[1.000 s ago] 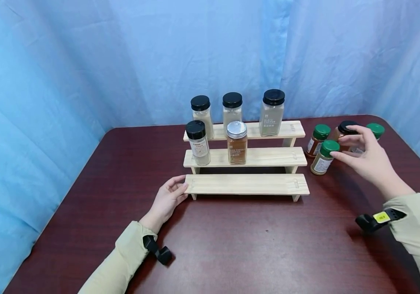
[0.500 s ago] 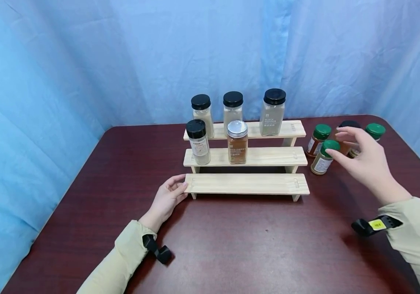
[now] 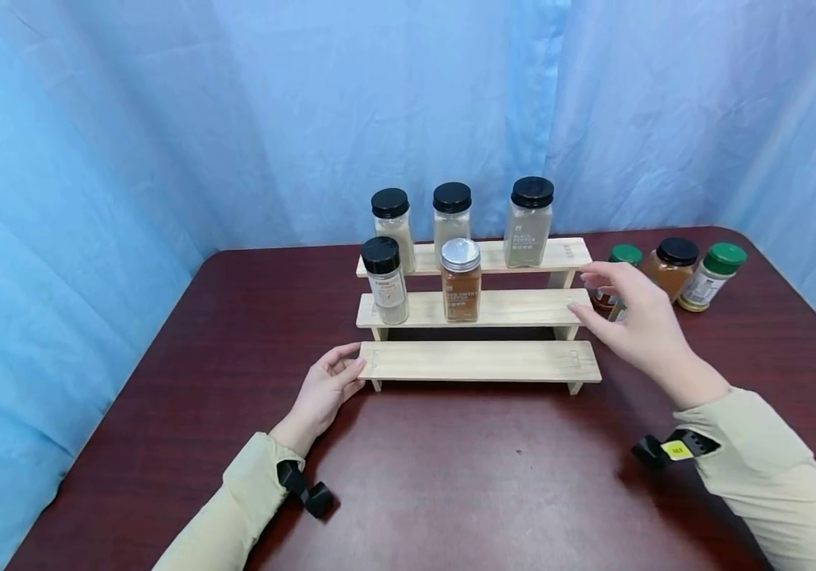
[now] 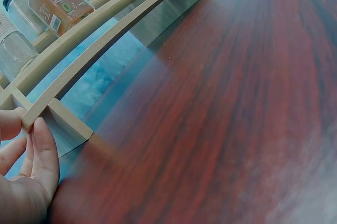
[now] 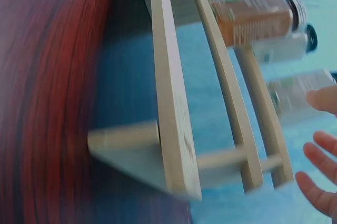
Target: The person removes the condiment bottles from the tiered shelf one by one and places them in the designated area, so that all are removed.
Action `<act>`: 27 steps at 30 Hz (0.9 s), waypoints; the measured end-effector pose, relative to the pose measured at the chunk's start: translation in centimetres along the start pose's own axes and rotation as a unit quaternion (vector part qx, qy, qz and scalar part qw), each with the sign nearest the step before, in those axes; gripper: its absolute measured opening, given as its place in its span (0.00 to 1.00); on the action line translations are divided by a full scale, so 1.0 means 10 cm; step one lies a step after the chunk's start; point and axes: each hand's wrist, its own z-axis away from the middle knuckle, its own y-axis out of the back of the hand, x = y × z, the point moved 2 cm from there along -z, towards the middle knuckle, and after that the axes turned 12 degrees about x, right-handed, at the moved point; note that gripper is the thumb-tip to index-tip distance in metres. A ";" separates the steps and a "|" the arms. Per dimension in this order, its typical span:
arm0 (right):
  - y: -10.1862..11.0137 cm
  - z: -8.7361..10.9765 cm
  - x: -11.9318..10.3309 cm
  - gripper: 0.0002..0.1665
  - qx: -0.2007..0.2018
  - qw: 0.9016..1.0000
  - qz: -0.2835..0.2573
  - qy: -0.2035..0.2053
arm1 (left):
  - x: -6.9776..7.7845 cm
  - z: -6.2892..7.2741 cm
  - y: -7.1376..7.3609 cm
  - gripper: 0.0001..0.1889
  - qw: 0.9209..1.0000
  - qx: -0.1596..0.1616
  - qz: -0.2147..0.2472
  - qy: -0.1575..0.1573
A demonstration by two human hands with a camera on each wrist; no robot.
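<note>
My left hand [image 3: 325, 381] pinches the left end of the lowest board of a three-tier wooden spice rack [image 3: 479, 362]; the left wrist view shows thumb and fingertips on that board's corner. Fingers spread and with nothing between them, my right hand [image 3: 639, 321] hovers by the rack's right end, its fingertips near the middle and top boards. On the middle tier stand a black-capped spice jar [image 3: 389, 289] and a silver-lidded red sweet pepper jar [image 3: 461, 293]. The top tier bears three black-capped jars, the black pepper jar [image 3: 528, 230] rightmost.
Right of the rack stand a green-capped jar [image 3: 625, 254], a black-capped jar [image 3: 673, 266] with orange-brown contents and another green-capped jar [image 3: 714, 277]. My right hand mostly hides one more jar there. A blue curtain [image 3: 308, 119] hangs behind the dark red table [image 3: 450, 476].
My right hand has moved left from the green-capped jars to the rack's right end, uncovering the jars at the far right. My left hand stays on the lowest board.
</note>
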 end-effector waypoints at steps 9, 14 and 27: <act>-0.31 -0.06 -0.19 0.36 -0.072 0.993 -0.061 -0.074 | -0.01 0.00 0.00 0.22 1.000 0.001 0.000 -0.004; -0.41 -0.10 -0.31 0.40 -0.089 0.988 -0.082 -0.095 | -0.01 0.00 0.00 0.22 1.000 0.001 0.001 -0.005; -0.67 -0.23 -0.53 0.52 -0.086 0.983 -0.132 -0.094 | 0.00 0.01 0.00 0.22 1.000 0.003 -0.001 0.000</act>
